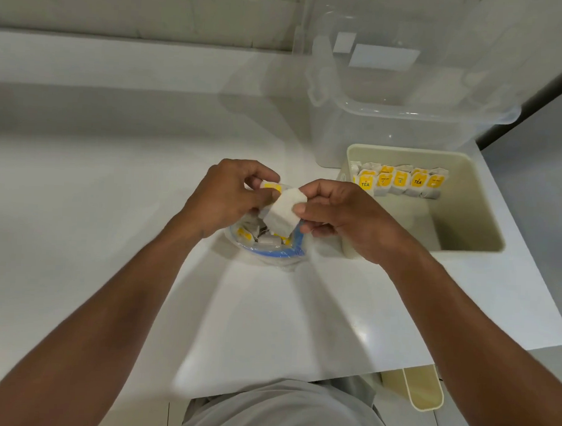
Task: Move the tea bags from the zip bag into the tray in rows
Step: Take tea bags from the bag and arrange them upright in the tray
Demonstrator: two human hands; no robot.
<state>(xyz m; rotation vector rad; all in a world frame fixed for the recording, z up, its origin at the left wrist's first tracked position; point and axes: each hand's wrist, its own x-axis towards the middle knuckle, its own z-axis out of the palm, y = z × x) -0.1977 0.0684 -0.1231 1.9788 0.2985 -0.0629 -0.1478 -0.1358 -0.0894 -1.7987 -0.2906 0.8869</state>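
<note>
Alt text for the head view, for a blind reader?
Left hand and right hand hold a white paper tea bag over an open clear zip bag; a cream plastic tray holds one row of yellow-labelled tea bags.

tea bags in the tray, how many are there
5 tea bags stand side by side in one row along the far wall of the tray; a sixth may be hidden at the row's left end.

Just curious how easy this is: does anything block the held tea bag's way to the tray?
Nothing visible does. The tea bag, held by the left hand and right hand, has only bare counter between it and the open tray.
</note>
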